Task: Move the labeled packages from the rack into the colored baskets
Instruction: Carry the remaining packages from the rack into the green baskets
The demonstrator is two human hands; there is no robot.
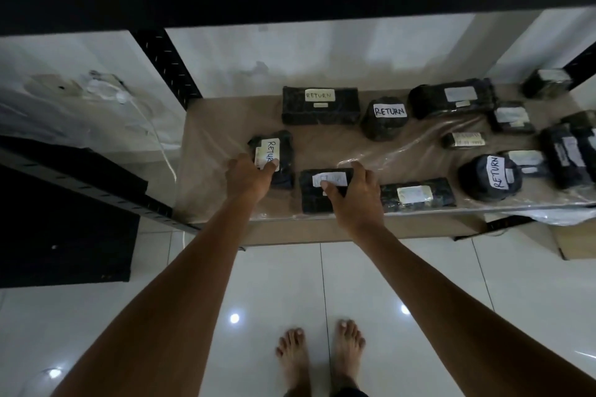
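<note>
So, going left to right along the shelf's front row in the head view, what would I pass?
small RETURN package gripped by the left hand → flat package gripped by the right hand → long pale-label package → round RETURN package

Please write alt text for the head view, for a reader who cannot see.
A person's left hand touches one RETURN package, the right hand grips a second labeled package, near the front of a rack shelf. Other dark labeled parcels lie behind and rightward.

Rack shelf [209, 126] left end open; packages [451, 98] crowd right; black post [169, 66] left-rear.
</note>
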